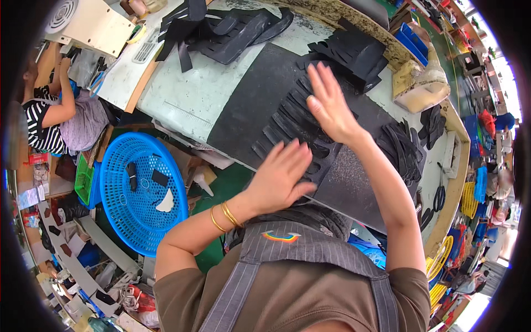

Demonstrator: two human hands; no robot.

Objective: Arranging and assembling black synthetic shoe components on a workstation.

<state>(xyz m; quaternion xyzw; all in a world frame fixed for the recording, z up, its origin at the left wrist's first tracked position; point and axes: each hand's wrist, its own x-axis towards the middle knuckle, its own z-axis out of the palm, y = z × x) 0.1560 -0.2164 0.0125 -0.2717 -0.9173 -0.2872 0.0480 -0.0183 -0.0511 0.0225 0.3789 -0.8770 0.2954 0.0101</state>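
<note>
Currently, head view: your left hand [285, 177] and right hand [334, 108] hover or rest over black strips [286, 117] rowed on dark mat [240, 102]; fingers extended, grasping nothing. Step seems straightening row; next move likely needs gentle, level palms.

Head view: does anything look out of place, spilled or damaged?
An irregular white scrap in the round blue perforated plastic basket stands out beside dark pieces. Near the left hand, narrow black strips overlap unevenly; no clear spill or damage shows.
</note>
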